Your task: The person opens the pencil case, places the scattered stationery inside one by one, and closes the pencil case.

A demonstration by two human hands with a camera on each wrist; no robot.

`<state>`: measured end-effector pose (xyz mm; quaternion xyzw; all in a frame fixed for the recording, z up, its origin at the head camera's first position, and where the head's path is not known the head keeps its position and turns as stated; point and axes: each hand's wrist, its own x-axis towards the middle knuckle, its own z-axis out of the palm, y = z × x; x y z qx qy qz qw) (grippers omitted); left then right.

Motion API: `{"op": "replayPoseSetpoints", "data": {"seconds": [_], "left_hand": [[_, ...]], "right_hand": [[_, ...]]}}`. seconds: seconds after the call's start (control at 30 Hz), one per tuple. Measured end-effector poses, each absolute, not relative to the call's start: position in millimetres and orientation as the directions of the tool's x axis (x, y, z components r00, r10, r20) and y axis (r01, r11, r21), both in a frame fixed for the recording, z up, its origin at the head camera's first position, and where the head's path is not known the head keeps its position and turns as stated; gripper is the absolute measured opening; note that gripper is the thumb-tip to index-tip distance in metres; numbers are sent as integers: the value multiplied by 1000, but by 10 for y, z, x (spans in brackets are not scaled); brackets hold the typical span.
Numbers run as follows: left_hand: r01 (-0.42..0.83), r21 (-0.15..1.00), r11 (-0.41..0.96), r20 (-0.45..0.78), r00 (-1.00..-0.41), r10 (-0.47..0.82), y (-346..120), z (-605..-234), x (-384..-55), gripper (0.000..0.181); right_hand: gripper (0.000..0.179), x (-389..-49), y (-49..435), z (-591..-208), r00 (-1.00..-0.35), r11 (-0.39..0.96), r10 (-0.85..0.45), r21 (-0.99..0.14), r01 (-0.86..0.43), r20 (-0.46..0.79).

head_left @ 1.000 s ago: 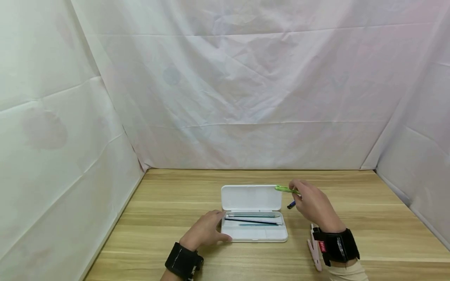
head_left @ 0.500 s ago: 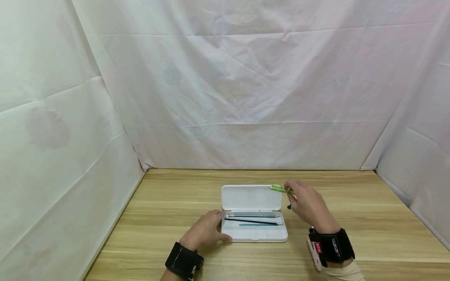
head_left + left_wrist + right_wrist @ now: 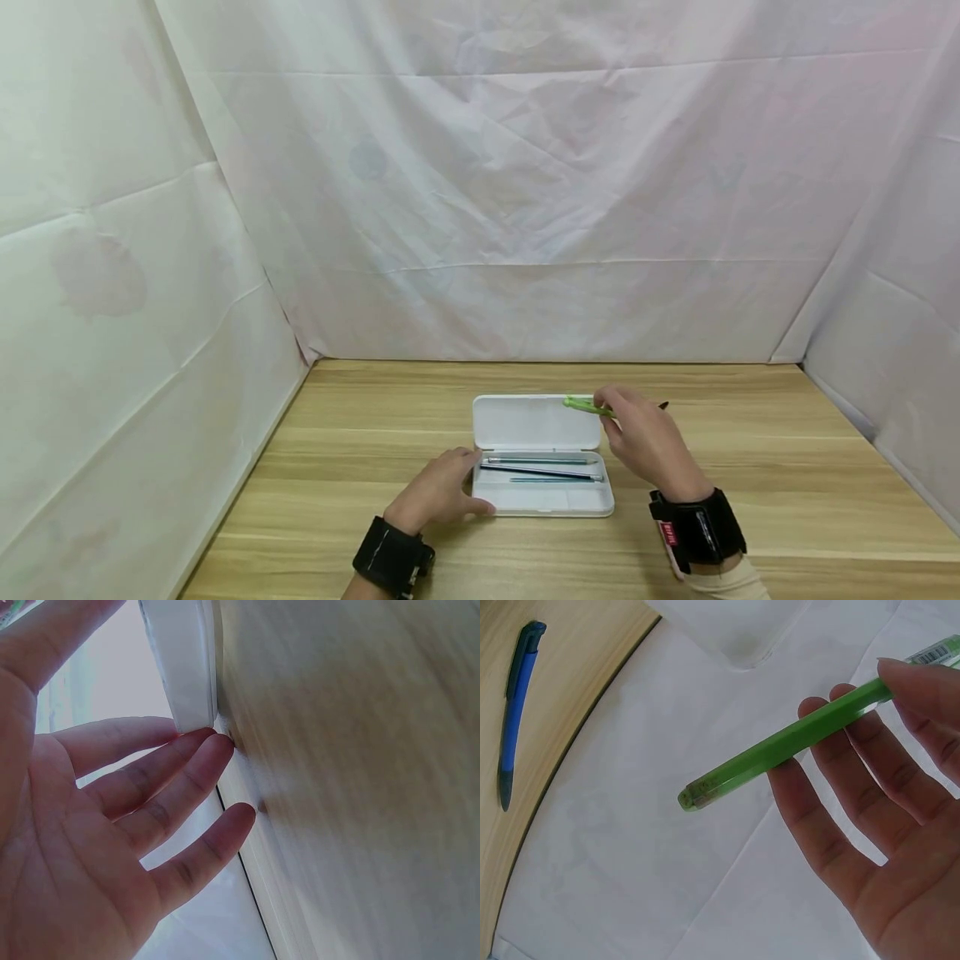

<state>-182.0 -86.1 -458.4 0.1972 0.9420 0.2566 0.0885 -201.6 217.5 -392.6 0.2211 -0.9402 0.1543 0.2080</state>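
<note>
Shifted a little leftward since the earlier frame: right hand (image 3: 647,437) and green pen (image 3: 780,746) together, seen across the lid (image 3: 517,422) in the head view. Pinched between thumb and fingers of the right hand — green pen, held up in the air, outside the case. Unmoved: left hand (image 3: 435,493), fingers loosely extended and not curled round anything, touching the left end of the white case (image 3: 525,500), thumb at its near corner.

Between the hands: the case, lid opened away from the left hand, with a teal pencil (image 3: 538,460), a dark pencil (image 3: 534,472) and a thin teal stick (image 3: 547,480) lying inside. Beyond the right hand, on the table (image 3: 360,417): blue pen (image 3: 517,712), mostly hidden in the head view, plain in the right wrist view. Under the right wrist: a pink thing (image 3: 674,563), largely covered, hard to identify. Farther out past both hands: white cloth (image 3: 525,208).

Judged partway along — three slim pieces already inside the case; green pen, blue pen and pink thing all outside it as yet.
</note>
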Motion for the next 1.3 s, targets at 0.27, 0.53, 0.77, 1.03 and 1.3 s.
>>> {"op": "replayPoseSetpoints", "data": {"seconds": [0.27, 0.53, 0.77, 1.03, 1.3], "left_hand": [[323, 517, 793, -67, -908, 413, -860, -4590, -1817, 90], [311, 519, 796, -74, -912, 405, -849, -4574, -1814, 89], [308, 521, 796, -72, -913, 401, -849, -4570, -1811, 90], [309, 521, 796, -71, -913, 401, -853, -4595, -1817, 91], [301, 529, 793, -76, -914, 398, -849, -4606, -1826, 90]], "right_hand": [[19, -2002, 2053, -3967, -802, 848, -364, -187, -496, 474], [22, -1987, 1935, -4018, -781, 838, -405, -148, -525, 476], [24, -1973, 1850, -4077, -757, 825, -434, -121, -551, 488], [23, -1968, 1762, -4142, -769, 827, -449, -114, -551, 455], [22, -1967, 1695, -4174, -770, 828, -466, -92, -553, 436]]}}
